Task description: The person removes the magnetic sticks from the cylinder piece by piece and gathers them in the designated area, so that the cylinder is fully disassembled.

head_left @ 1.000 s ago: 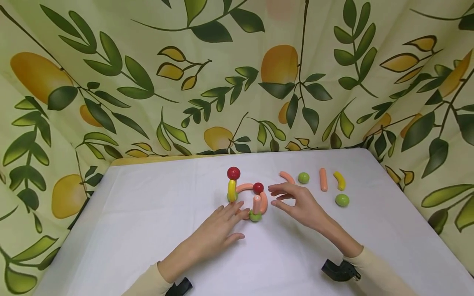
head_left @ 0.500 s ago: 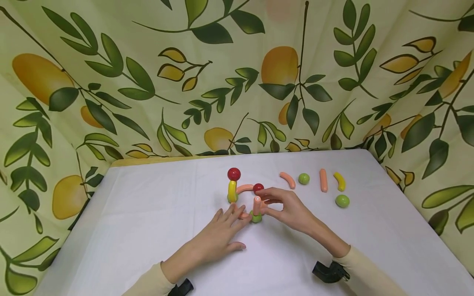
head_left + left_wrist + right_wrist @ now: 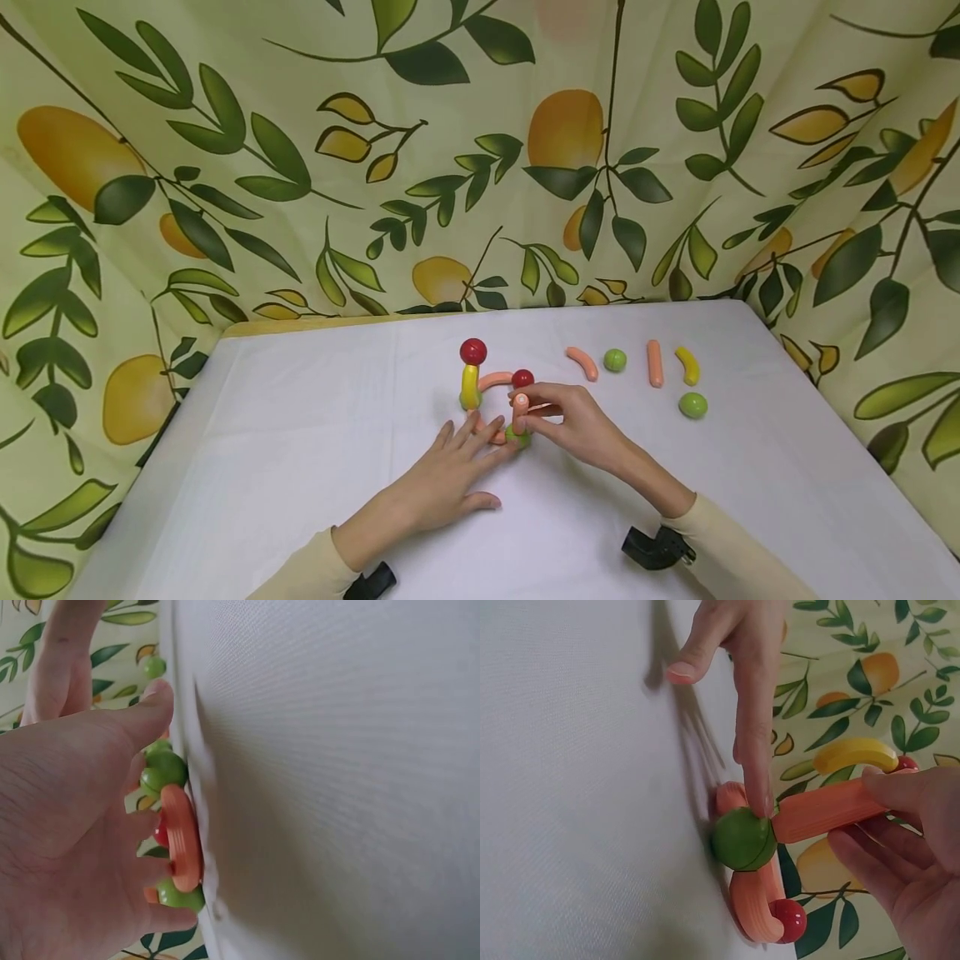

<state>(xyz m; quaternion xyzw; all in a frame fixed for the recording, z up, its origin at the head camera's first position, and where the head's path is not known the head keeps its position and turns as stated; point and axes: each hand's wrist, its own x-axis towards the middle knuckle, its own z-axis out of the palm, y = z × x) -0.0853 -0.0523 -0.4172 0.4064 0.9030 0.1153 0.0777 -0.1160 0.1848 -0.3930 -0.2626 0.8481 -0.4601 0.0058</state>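
White tablecloth (image 3: 300, 400) spreads beneath both hands. Nearest, the left hand (image 3: 442, 479) lies with its fingers spread over the near side of the joined frame (image 3: 495, 380), its index fingertip touching the near green ball (image 3: 742, 838). A second ago the right hand (image 3: 573, 417) held nothing, just beside the frame; now its thumb and fingers pinch the pink stick (image 3: 817, 812) that stands on that ball. Probably this joint is being firmed or straightened while the left hand steadies the frame, with the build looking only partway along. Farther back, an upright yellow piece (image 3: 469, 385) carries the upper red ball (image 3: 473, 351), and the lower red ball (image 3: 522, 378) sits at the frame's far right corner. Off to the right, the loose pieces (image 3: 656, 364) lie unmoved; beyond hangs a fruit-patterned curtain (image 3: 450, 192)
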